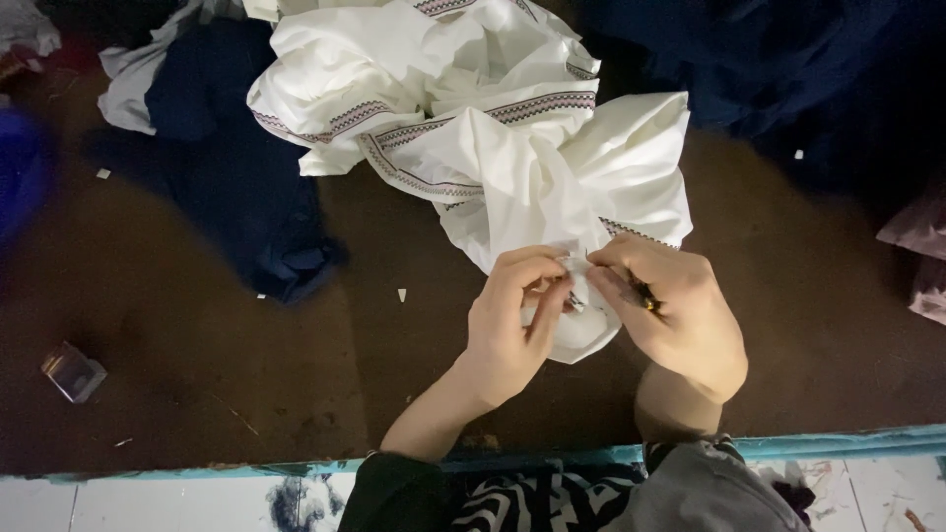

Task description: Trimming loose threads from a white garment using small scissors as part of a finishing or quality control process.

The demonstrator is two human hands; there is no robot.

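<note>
Both hands meet over the near middle of the dark brown counter (197,325). The left hand (512,320) pinches a fold of the white cloth (473,128), its fingers (537,271) curled and closed on the fabric. The right hand (680,315) grips the same fold from the other side, its fingers clenched around a small dark tool (642,296) whose kind cannot be told. The cloth, trimmed with a zigzag patterned band, piles up from the hands toward the far edge. A dark blue garment (236,187) lies to its left, more dark fabric (778,59) fills the far right corner, and a small box (72,371) sits near the left edge.
</note>
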